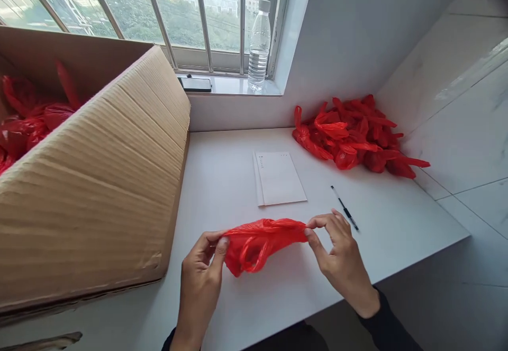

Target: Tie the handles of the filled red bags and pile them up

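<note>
A red plastic bag (273, 234) is stretched sideways between my two hands, just above the white table. One of its loop handles hangs down in front. My left hand (204, 271) pinches the bag's left end between thumb and fingers. At the other end, my right hand (337, 250) grips a corner with thumb and forefinger, its remaining fingers raised. Beyond the bag lies a white notebook (281, 179) with small print along its top. A black pen (345, 209) rests on the table past my right hand.
A large cardboard box (99, 192) with red bags (27, 123) inside stands on the left. More red bags (353, 134) are heaped at the back right by the wall. A water bottle (259, 49) and a phone (195, 84) are on the windowsill.
</note>
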{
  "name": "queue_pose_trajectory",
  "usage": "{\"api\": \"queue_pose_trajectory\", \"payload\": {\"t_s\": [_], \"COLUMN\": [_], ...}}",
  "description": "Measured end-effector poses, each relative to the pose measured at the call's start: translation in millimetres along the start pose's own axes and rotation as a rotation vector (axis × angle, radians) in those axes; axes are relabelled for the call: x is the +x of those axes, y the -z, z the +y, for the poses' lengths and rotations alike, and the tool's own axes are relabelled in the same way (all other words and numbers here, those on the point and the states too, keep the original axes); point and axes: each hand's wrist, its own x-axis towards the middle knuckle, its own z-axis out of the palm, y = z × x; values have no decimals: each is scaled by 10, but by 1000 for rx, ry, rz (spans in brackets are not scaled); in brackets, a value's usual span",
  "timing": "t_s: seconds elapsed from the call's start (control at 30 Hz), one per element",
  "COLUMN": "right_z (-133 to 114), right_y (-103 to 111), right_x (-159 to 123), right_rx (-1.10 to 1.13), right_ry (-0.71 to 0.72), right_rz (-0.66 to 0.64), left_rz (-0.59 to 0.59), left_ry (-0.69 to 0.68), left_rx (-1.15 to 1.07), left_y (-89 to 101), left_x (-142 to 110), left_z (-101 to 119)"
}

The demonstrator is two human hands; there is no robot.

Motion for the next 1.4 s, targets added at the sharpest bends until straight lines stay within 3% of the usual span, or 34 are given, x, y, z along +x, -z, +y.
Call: {"api": "queue_pose_trajectory", "payload": {"t_s": [0.1,0.17,0.3,0.4,0.57,0.73,0.9,1.0,1.07,1.2,1.3,1.4], "right_z": [49,-1,-159,-176,-112,-166,-82,-19,-17,-107,-189,-189], "right_y": [36,-5,-98,-69,51,-28,16,55,48,20,45,100], "right_x": [-73,-86,-21,10,-43,-58,-54,-50,-37,12,48,56], "right_rx": [128,197,220,260,323,307,398,480,509,524,513,546], "right_ry": [-162,-211,-109,-53,-225,-112,-436,-505,-503,-494,-475,-506], "right_rz": [-79,-127,-228,-254,-248,-318,-183,-168,-164,-143,-174,-86], "left_rz": [16,-44,-211,-192,-129,-117,63,102,55,-122,-114,-32], "left_ry": [-19,-145,-523,-631,-565,-472,-271,-176,-215,-443,-474,-375], "left_rx": [4,107,431,444,393,327,315,299,319,491,462,302], "left_y": [28,-18,-156,-176,-112,-131,-19,8,-37,-178,-203,-142], "left_x": [5,-8,19,86,111,79,101,93,67,32,56,85], "left_z": [-6,66,218,205,130,160,158,196,251,342,366,437]}}
